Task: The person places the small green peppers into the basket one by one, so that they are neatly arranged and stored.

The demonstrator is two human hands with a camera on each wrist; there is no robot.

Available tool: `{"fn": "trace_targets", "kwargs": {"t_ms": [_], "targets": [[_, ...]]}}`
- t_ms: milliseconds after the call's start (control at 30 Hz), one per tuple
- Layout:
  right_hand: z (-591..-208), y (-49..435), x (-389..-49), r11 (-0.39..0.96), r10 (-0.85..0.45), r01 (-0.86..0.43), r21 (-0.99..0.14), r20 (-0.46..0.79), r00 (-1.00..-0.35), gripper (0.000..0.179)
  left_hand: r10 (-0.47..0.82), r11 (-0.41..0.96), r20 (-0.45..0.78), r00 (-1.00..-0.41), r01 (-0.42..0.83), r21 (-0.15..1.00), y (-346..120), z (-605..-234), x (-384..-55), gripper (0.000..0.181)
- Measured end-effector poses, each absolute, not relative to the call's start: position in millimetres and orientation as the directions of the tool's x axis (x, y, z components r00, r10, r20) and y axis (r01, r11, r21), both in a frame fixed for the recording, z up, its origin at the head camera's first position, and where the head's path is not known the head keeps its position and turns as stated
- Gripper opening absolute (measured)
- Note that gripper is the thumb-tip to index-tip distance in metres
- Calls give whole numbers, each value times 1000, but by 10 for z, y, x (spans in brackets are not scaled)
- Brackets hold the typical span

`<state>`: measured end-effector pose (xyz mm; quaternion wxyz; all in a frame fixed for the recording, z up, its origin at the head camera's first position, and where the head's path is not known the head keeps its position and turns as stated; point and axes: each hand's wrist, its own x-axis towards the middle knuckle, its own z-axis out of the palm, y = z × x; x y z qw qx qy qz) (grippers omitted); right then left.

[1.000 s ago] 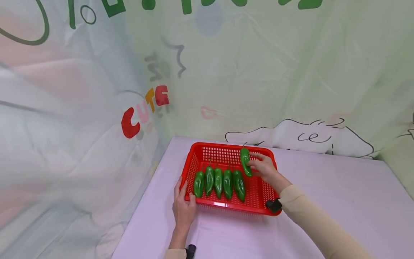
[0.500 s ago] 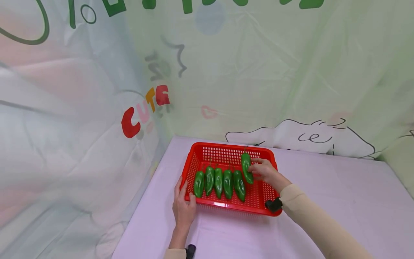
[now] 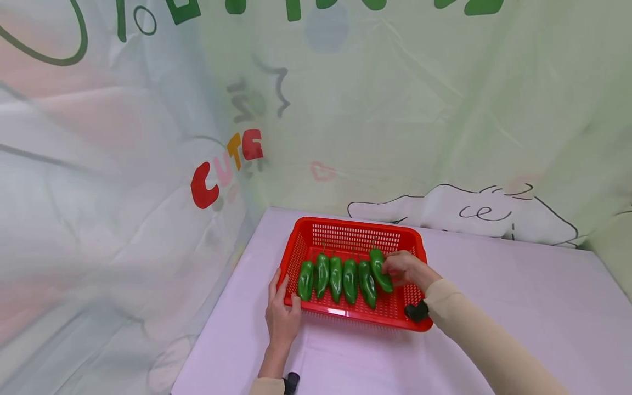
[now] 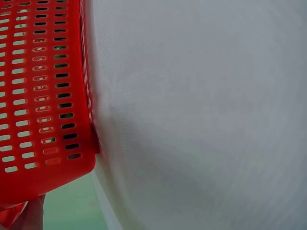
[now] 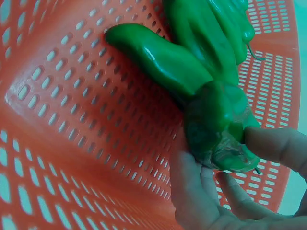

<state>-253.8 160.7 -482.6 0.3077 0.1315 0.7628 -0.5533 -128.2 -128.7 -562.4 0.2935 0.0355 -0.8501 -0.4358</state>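
Note:
A red plastic basket (image 3: 340, 314) with slotted walls stands on the table, and several green chili peppers (image 3: 350, 281) lie side by side in it. My left hand (image 3: 283, 318) grips the basket's near left corner, thumb at the front rim and fingers along the left side. In the left wrist view, part of that hand shows under the basket wall (image 4: 43, 177). At the right end of the row, my right hand (image 3: 406, 267) pinches another green chili pepper (image 3: 379, 269) between thumb and fingers. Up close, this held pepper (image 5: 216, 120) has a wrinkled, brownish patch.
A pale lilac cloth covers the table (image 3: 494, 307). Printed fabric walls (image 3: 395, 109) rise behind the table and on the left. A small black wrist camera (image 3: 417, 311) on the right wrist overlaps the basket's near right corner.
My right hand has lowered the pepper from near the basket's back wall toward the basket floor, beside the row's right end. My left hand stays at the corner.

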Motion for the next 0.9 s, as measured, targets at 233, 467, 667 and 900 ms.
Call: {"fn": "trace_targets", "kwargs": {"t_ms": [233,467,667,900], "targets": [[-4879,1608,-2539,415,-59,563,-715,-638,-768,31,-314,616,451,-836,182,766,-1272,-5632,-1269,53],[-4997,1641,-2556,493,-18,564,-663,-656,-755,16,-302,627,459,-836,188,756,-1268,-5654,-1274,53],[-5044,1608,-2595,495,-15,574,-652,-667,-745,26,-304,626,463,-833,192,756,-1271,-5641,-1262,53],[-5042,1550,-2618,474,4,565,-675,-640,-768,35,-296,640,494,-818,214,738,-1288,-5627,-1284,52]]}}
